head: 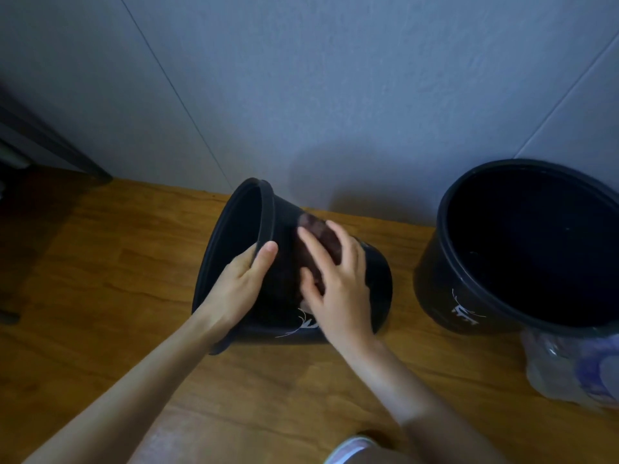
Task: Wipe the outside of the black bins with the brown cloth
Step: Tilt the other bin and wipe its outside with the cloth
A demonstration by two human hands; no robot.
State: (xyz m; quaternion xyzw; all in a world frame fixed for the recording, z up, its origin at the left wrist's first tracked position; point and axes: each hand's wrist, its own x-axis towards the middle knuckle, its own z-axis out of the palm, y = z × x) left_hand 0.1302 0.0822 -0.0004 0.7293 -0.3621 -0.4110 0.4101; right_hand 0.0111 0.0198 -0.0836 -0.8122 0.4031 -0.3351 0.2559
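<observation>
Head view. One black bin (376, 279) is lying tipped on its side on the wooden floor (117, 279), its open mouth facing left and its base pointing right. The left hand (241, 286) is grasping this bin's rim, with the thumb lying along the outer wall and the other fingers reaching inside the mouth. The right hand (341, 289) is pressing the brown cloth (321, 236) flat against the bin's upper outer wall; its fingers are lying spread and nearly straight over the cloth, not clenched round it. The cloth is showing between and above these fingers, just right of the rim. A white marking (308, 324) is showing on the bin's lower side, below the right hand. A second black bin (435, 283) is standing upright well to the right, close against the grey wall (335, 95), and bearing a similar white marking (464, 311). A clear plastic bag (569, 370) is lying just in front of it. A dark furniture frame (50, 142) is standing at far left.
</observation>
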